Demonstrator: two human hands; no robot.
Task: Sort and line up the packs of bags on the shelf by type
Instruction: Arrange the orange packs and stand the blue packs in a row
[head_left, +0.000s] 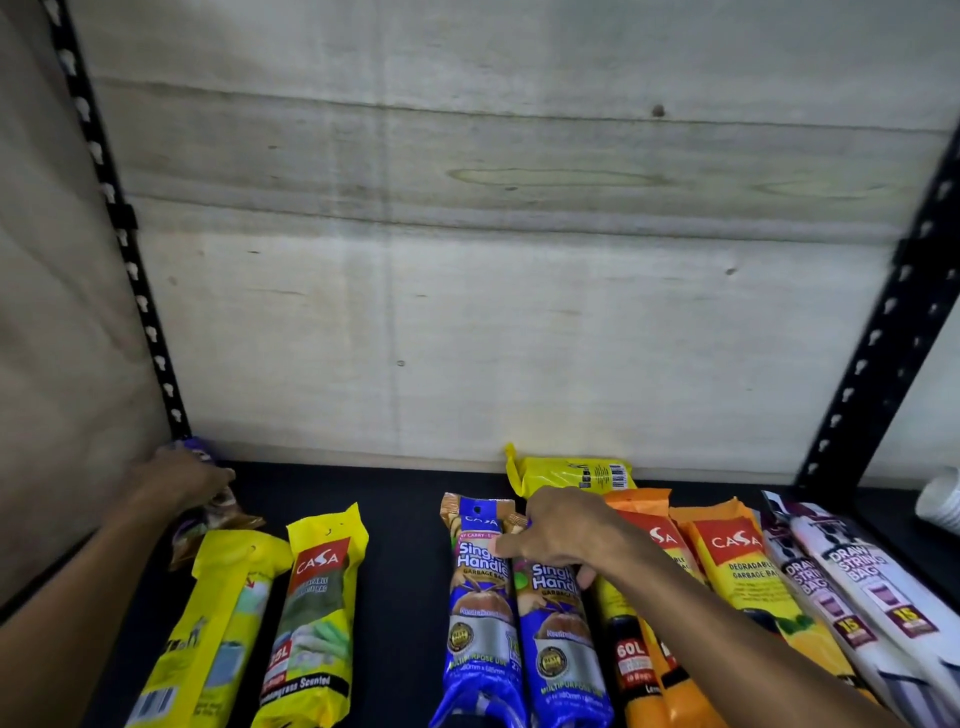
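Note:
Packs of garbage bags lie lengthwise on a black shelf (405, 571). At the left are two yellow packs (218, 623) (317, 613). My left hand (182, 480) grips a purple pack (208, 514) at the back left corner. In the middle lie two blue Single Handle packs (475, 613) (558, 644); my right hand (563, 535) grips the top of the right one. Right of them are orange packs (639, 649) (748, 577) and two white Draw String packs (815, 587) (872, 582). A yellow pack (571, 475) lies crosswise at the back.
A grey concrete wall (519, 260) closes the back of the shelf. Black perforated uprights stand at the back left (130, 270) and right (883, 353). A white object (943, 499) shows at the far right edge. Bare shelf lies between the yellow and blue packs.

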